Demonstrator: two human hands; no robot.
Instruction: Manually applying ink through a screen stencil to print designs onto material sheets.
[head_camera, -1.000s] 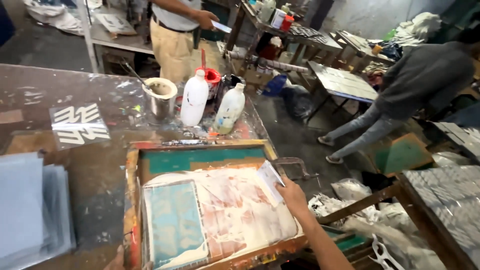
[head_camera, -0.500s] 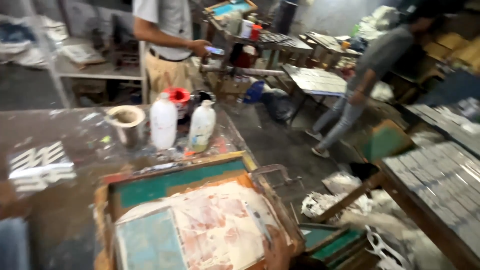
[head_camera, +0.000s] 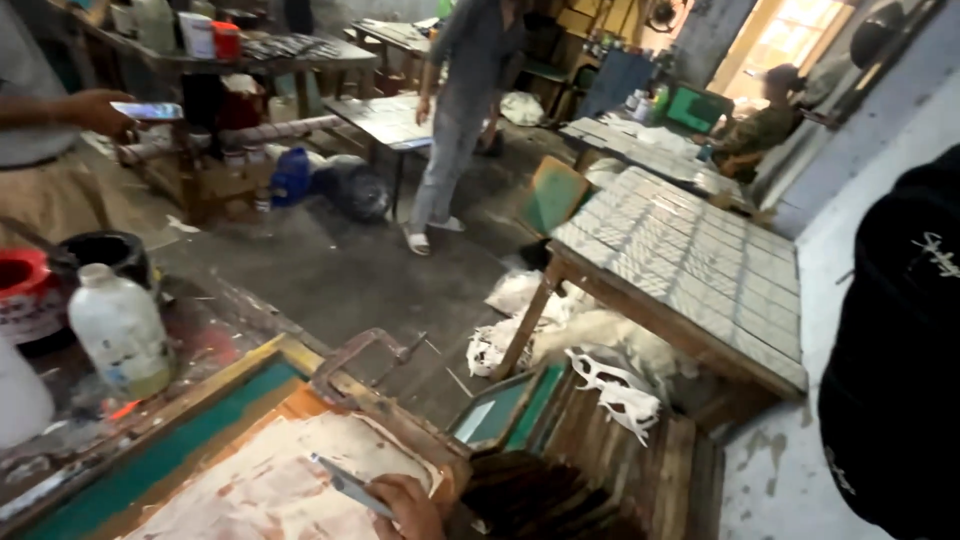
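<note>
My right hand (head_camera: 408, 506) is at the bottom edge, fingers closed on a thin flat grey scraper (head_camera: 348, 484) that points up and left. The scraper lies over a stained whitish sheet (head_camera: 262, 482) inside a wooden printing screen frame (head_camera: 236, 378) with a green border. A metal hinge clamp (head_camera: 362, 358) sits at the frame's far corner. My left hand is out of view.
A white plastic bottle (head_camera: 120, 330), a red-rimmed tin (head_camera: 24, 292) and a black pot (head_camera: 106, 254) stand at the left. A long table of printed sheets (head_camera: 690, 270) is at the right. One person stands (head_camera: 462, 120), another holds a phone (head_camera: 96, 110), a third sits (head_camera: 760, 128). Something dark (head_camera: 900, 350) fills the right edge.
The view has swung to the right, so the worktable and bottles slid to the left. My right hand shows again at the frame's near edge, still with the scraper.
</note>
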